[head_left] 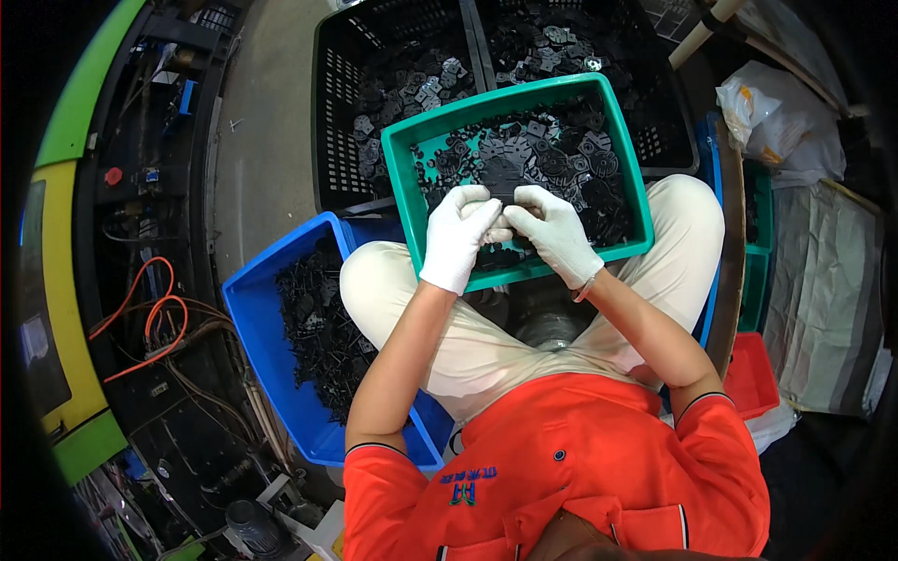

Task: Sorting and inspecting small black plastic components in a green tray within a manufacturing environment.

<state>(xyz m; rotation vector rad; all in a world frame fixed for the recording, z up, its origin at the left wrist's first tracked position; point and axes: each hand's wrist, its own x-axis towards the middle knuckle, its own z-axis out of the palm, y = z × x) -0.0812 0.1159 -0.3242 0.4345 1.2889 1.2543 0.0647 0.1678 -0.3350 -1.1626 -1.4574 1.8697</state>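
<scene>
Both my hands wear white gloves and meet over the near side of a green tray (396,178) that rests on my thighs. My left hand (456,238) is closed, its thumb and fingers pinching the near end of a flat black plastic part (503,176). My right hand (554,236) grips the same part from the other side, fingers curled. The gloved fingertips hide the part's lower end. In the tray, loose black plastic pieces (585,164) of several shapes lie around it, some flat and rounded, some small.
Left of my legs stands a blue bin (271,374) of thin black pieces. Beyond the tray, black perforated crates (339,140) hold more flat black parts. A red container (748,374) sits at the right, near plastic bags (776,122). Machinery with orange cables (154,327) lines the far left.
</scene>
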